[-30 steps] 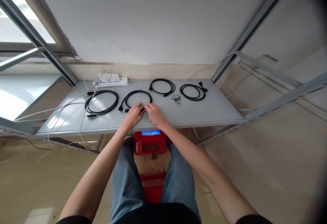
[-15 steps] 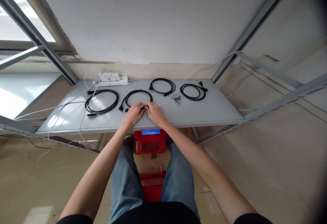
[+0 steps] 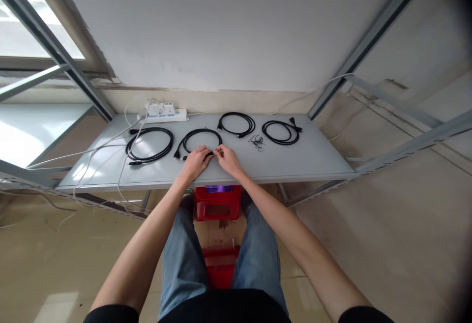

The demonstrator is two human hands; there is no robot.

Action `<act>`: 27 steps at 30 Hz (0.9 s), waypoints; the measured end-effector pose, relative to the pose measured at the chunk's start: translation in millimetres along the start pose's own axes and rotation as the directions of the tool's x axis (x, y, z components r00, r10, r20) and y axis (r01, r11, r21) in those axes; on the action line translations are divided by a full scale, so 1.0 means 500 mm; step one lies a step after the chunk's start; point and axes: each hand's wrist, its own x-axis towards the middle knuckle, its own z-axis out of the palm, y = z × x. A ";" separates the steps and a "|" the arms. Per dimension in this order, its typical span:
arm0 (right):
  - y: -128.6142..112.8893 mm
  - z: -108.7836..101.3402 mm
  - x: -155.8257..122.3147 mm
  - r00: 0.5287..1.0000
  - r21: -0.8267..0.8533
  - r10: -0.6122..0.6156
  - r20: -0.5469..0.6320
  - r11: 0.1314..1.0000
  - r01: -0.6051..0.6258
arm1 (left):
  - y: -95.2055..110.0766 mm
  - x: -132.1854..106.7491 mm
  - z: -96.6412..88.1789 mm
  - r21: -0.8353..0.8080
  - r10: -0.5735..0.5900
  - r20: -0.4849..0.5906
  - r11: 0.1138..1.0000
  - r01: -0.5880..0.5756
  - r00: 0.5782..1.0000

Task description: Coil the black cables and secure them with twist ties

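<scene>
My left hand [image 3: 196, 161] is closed on the near side of a coiled black cable [image 3: 201, 130], which lies on the grey shelf. Just to its right, my right hand [image 3: 226, 159] pinches its thumb and fingertips together at the same bundle. What sits in that pinch is too small to make out. Two plug ends of this cable [image 3: 177, 155] stick out left of my left hand. Beyond my right hand lies a small pile of thin black ties [image 3: 257, 142].
Other coiled black cables lie on the shelf [image 3: 295, 168]: one at left [image 3: 171, 142], one at the back [image 3: 254, 125], one at right [image 3: 297, 139]. A white power strip [image 3: 179, 115] trails white cords over the left end. A red stool [image 3: 218, 210] stands below.
My right hand has shifted slightly right, opening a small gap from my left hand. The left hand stays on the cable. The whole view has shifted a little.
</scene>
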 end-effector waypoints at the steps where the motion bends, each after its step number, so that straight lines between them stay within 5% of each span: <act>1: -0.002 0.004 0.000 1.000 0.004 0.024 -0.017 1.000 -0.024 | 0.000 0.000 0.000 0.003 -0.002 -0.002 1.000 0.002 1.000; 7: -0.032 0.012 0.011 0.969 0.069 0.243 -0.048 0.968 -0.240 | -0.004 0.000 -0.001 0.014 -0.028 0.005 0.999 0.028 1.000; 10: -0.054 -0.008 0.021 0.927 0.187 0.370 0.058 0.908 -0.374 | -0.003 0.000 -0.002 0.010 -0.023 0.004 1.000 0.023 1.000; 14: -0.076 -0.040 0.031 0.799 0.352 0.530 0.286 0.717 -0.601 | -0.001 0.001 -0.004 0.010 -0.011 -0.010 1.000 0.011 1.000; 18: -0.086 -0.053 0.031 0.738 0.422 0.552 0.388 0.606 -0.674 | 0.000 0.002 -0.006 0.015 -0.018 -0.004 1.000 0.018 1.000; 22: -0.084 -0.041 0.016 0.779 0.427 0.513 0.361 0.651 -0.627 | 0.001 0.002 -0.007 0.020 -0.026 0.003 0.999 0.026 1.000; 27: -0.060 -0.021 -0.009 0.919 0.356 0.305 0.251 0.854 -0.380 | -0.002 0.002 -0.005 0.009 -0.028 0.014 1.000 0.028 1.000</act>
